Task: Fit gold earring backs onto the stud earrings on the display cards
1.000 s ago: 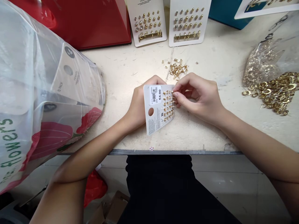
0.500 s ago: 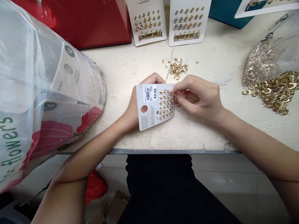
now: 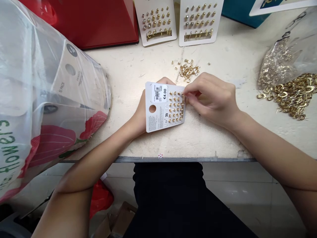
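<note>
Head view: earring card (image 3: 160,106), mid-frame, gripped by the left hand (image 3: 141,111) partly hidden behind it, slightly higher than half a second earlier; right hand (image 3: 214,97) narrowly pinched at its right edge, contents not discernible. Bare counter (image 3: 210,140) below the card reaches the front edge (image 3: 185,159), lower centre.

Open tabletop (image 3: 237,62) between right hand (image 3: 211,99) and hoop pile (image 3: 296,96); room to pass there. Strip in front of held card (image 3: 160,107), up to table edge, also passable. Left blocked by bulky plastic bag (image 3: 56,89). Gold bits (image 3: 188,71) obstruct low pass beyond card. Back: red box (image 3: 109,26), teal box (image 3: 244,13), two standing cards (image 3: 200,18).
</note>
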The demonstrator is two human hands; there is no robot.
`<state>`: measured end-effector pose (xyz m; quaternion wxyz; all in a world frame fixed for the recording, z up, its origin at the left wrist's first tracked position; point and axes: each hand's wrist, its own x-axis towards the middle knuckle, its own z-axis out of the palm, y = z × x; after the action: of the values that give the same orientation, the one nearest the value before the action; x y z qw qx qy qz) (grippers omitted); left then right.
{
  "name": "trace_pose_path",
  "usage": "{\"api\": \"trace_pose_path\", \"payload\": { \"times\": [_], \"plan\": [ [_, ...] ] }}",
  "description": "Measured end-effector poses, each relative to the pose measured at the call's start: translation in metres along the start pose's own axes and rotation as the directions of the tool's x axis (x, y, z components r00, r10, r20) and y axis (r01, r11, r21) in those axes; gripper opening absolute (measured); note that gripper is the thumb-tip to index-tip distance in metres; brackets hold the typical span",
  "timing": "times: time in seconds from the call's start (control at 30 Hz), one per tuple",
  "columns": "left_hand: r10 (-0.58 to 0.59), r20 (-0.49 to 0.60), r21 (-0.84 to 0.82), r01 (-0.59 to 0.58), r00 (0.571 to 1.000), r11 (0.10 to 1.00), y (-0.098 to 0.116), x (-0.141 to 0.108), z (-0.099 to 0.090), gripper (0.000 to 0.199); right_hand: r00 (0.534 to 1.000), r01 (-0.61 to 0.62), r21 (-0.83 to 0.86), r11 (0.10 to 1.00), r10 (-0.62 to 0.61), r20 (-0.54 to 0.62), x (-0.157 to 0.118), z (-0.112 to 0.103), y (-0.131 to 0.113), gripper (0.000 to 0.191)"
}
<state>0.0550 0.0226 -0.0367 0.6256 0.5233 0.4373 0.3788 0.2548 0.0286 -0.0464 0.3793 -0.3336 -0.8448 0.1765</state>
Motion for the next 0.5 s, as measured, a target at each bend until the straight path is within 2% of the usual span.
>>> {"api": "trace_pose_path", "payload": {
  "times": [0.13,0.3,0.5],
  "plan": [
    [-0.043,-0.012,-0.023,0.043,0.999,0.999,-0.0002,0.0017,0.0005,0.048,0.997,-0.064,0.005,0.998,0.064,0.047,-0.0012,-0.0013,0.0015,0.021],
    [0.007,-0.016,-0.036,-0.008,1.000,0.999,-0.0036,0.0012,0.0009,0.062,0.981,-0.186,0.097,0.978,0.179,0.079,0.0030,-0.0043,-0.0005,0.012],
    [-0.004,-0.046,-0.002,0.004,0.999,1.000,-0.0039,0.0009,0.0018,0.054,0.958,-0.285,0.262,0.922,0.272,0.087,0.0069,-0.0054,-0.0059,0.008]
  ]
}}
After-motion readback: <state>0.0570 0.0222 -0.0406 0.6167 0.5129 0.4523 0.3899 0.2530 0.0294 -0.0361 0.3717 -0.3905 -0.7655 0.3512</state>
